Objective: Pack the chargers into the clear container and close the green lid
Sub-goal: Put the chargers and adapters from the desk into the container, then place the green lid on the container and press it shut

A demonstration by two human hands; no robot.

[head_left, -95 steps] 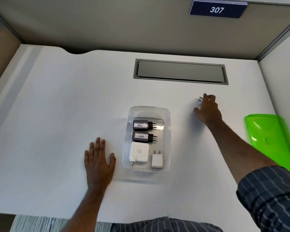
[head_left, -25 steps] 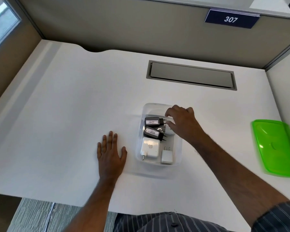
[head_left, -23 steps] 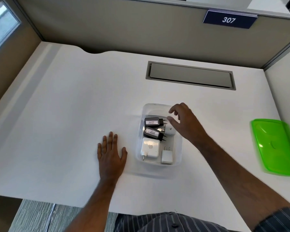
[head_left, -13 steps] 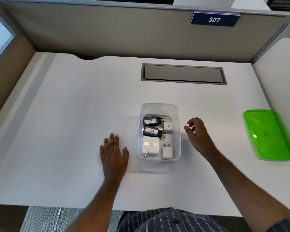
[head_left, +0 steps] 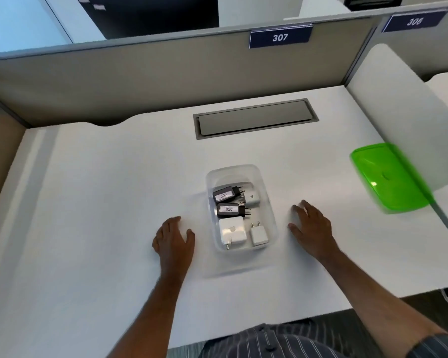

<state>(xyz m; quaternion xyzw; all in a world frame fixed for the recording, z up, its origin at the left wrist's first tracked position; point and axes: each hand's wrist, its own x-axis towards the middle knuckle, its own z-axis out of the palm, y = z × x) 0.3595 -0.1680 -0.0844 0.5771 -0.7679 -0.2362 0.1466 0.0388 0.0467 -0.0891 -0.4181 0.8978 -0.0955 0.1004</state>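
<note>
Clear container sits mid-desk, uncovered. Five chargers are inside: two black ones at the back left, a small white one beside them, a big white one and a little white plug in front. No loose chargers show on the desk, so packing looks done. Green lid lies well apart at the right edge; closing remains. Left hand rests flat just left of the container, right hand just right, both spread, holding nothing.
</note>
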